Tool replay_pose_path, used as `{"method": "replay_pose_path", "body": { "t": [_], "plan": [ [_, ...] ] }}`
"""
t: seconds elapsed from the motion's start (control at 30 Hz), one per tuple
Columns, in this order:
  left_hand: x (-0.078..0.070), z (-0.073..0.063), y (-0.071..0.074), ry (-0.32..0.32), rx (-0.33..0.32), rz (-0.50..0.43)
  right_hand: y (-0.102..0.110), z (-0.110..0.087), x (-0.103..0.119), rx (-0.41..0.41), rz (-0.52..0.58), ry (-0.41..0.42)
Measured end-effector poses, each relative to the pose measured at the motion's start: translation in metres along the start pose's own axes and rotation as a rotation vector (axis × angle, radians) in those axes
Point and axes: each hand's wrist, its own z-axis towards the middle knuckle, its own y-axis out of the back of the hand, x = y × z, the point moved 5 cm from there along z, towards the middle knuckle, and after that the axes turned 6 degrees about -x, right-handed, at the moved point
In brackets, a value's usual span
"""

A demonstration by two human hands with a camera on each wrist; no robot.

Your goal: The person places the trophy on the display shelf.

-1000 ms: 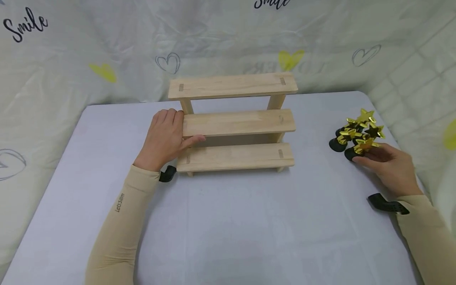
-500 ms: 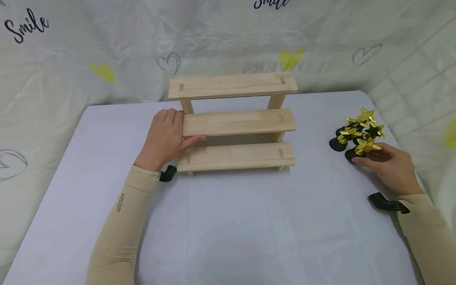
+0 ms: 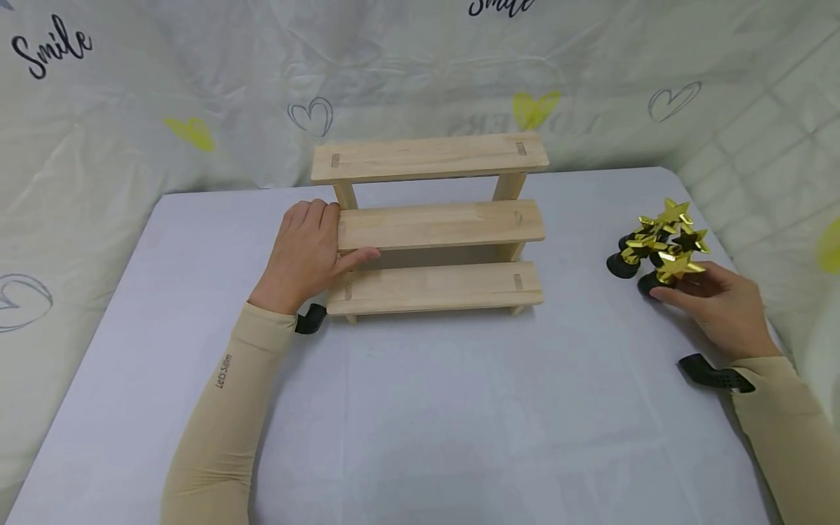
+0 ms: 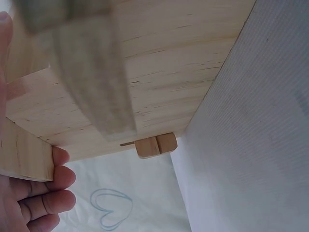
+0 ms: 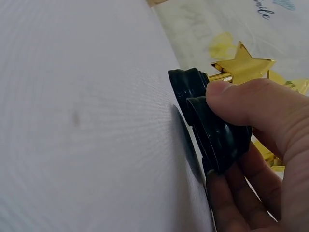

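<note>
Head view: With my left hand [image 3: 298,251], I grip a three-tier wooden rack [image 3: 433,286] near the far edge of the worktop [image 3: 426,423], fingers curled round the left end of its middle board [image 3: 440,224]. By the right edge, towards the far right corner, my right hand [image 3: 728,306] pinches a gold star trophy [image 3: 679,267] by its black base [image 5: 219,137]; whether that base touches the worktop, I cannot tell. More star trophies [image 3: 622,266] cluster just beside it. Beyond the far edge, a pale sheet [image 3: 420,73] shows hearts and "Smile"; tan sleeves [image 3: 216,437] cover my forearms.
</note>
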Motion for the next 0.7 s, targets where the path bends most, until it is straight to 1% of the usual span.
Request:
{"method": "replay_pose_path", "body": {
  "t": [0.13, 0.37, 0.47, 0.57, 0.7],
  "plan": [
    [0.0, 0.0, 0.0, 0.003, 0.001, -0.007, 0.002, -0.001, 0.003, -0.017, -0.004, 0.006],
    [0.002, 0.001, 0.001, 0.006, 0.01, -0.003, 0.002, -0.001, 0.011, -0.023, 0.087, 0.018],
    [0.003, 0.0, 0.001, 0.006, 0.011, -0.01, 0.002, -0.003, 0.015, -0.022, 0.105, 0.011],
    [0.002, 0.0, -0.001, -0.009, 0.0, -0.015, 0.004, -0.006, 0.018, -0.029, 0.123, 0.0],
    [0.001, 0.0, -0.001, -0.015, -0.007, -0.011, 0.006, -0.009, 0.023, -0.036, 0.125, -0.005]
  ]
}}
